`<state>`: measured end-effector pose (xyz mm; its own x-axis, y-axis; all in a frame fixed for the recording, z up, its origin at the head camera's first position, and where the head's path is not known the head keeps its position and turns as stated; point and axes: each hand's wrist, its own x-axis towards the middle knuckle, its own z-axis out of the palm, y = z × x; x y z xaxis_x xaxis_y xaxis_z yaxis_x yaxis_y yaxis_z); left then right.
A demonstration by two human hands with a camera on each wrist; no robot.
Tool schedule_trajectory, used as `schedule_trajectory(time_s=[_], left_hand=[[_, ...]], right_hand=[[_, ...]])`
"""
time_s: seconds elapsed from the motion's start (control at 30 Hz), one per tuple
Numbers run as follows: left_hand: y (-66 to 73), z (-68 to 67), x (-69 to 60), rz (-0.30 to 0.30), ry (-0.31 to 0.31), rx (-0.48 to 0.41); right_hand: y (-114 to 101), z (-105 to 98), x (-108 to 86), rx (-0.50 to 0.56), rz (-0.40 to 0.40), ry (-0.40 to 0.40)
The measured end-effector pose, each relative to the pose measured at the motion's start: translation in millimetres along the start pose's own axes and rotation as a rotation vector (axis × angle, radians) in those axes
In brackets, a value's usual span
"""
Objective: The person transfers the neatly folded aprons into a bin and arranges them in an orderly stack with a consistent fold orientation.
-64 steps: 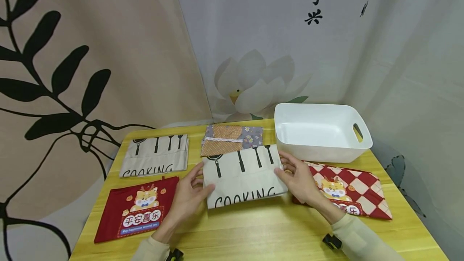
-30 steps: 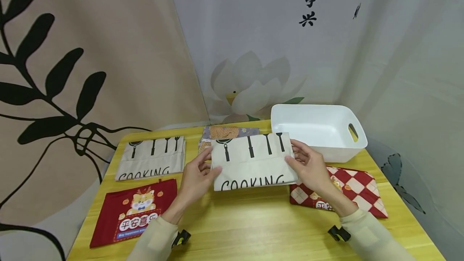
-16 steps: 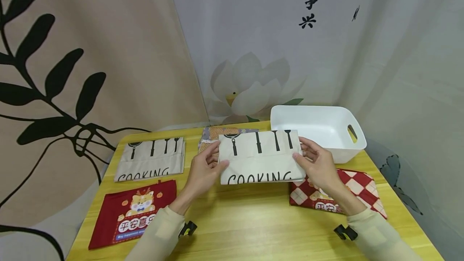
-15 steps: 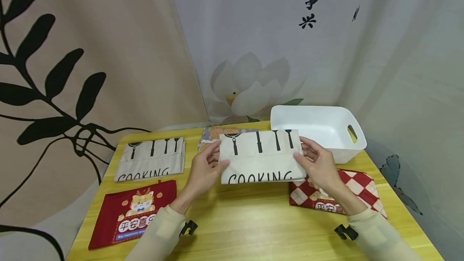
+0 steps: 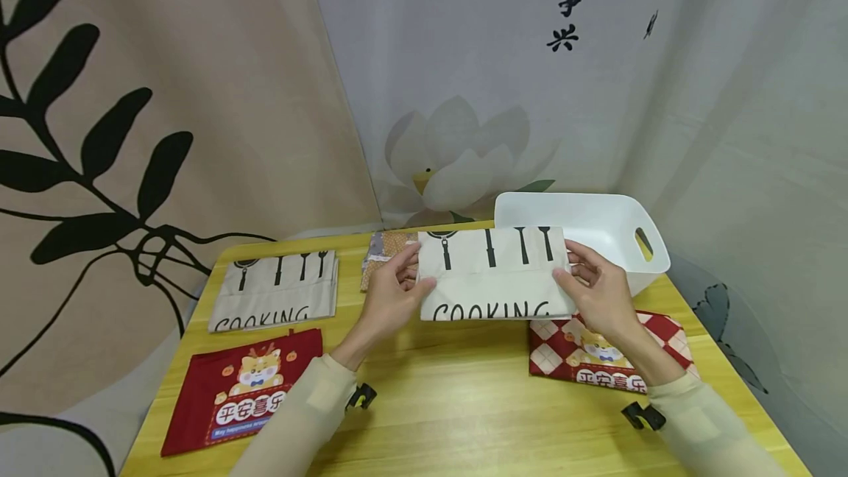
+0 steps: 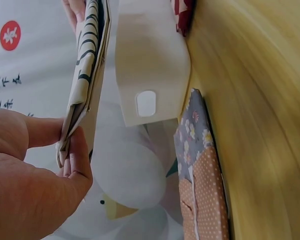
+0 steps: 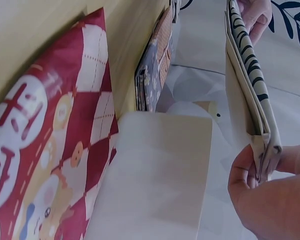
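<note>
A folded white apron [image 5: 493, 278], printed with COOKING and black utensils, is held up off the table between both hands. My left hand [image 5: 389, 297] pinches its left edge, thumb in front and fingers behind. My right hand [image 5: 606, 300] grips the right edge in the same way. Both wrist views show the folded layers of the apron [image 6: 85, 75] edge-on, apart from the tabletop. In the head view it covers part of the white bin [image 5: 583, 216] and of a flowered, dotted cloth [image 5: 392, 245].
A second COOKING apron [image 5: 278, 289] lies folded at the back left, with a red cartoon-print cloth piece [image 5: 255, 381] in front of it. A red-and-white checked cloth piece [image 5: 589, 352] lies right, partly under my right forearm. All rest on the yellow wooden table [image 5: 464, 418].
Both hands have lifted the apron and carried it up, away and to the right, towards the bin. It now hides more of the bin's front.
</note>
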<state>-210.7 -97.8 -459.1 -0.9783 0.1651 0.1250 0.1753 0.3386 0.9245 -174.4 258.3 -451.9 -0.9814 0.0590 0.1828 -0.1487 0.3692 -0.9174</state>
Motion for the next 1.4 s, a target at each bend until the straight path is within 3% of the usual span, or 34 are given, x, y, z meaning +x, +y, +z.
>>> schedule_trajectory(time_s=[0.23,0.63,1.03,1.4], left_hand=[[3.5,9.4,12.8,0.037,-0.008,0.019],[6.9,27.2,34.3,0.045,-0.017,0.013],[15.7,45.4,55.2,0.067,-0.049,0.015],[22.1,66.1,73.0,0.046,-0.043,-0.003]], right_hand=[[3.9,-9.3,3.9,-0.030,-0.020,0.035],[10.8,-22.0,11.1,-0.055,0.003,0.095],[17.1,-34.9,19.4,-0.138,-0.024,0.220],[21.8,-51.0,27.7,-0.172,0.048,0.259]])
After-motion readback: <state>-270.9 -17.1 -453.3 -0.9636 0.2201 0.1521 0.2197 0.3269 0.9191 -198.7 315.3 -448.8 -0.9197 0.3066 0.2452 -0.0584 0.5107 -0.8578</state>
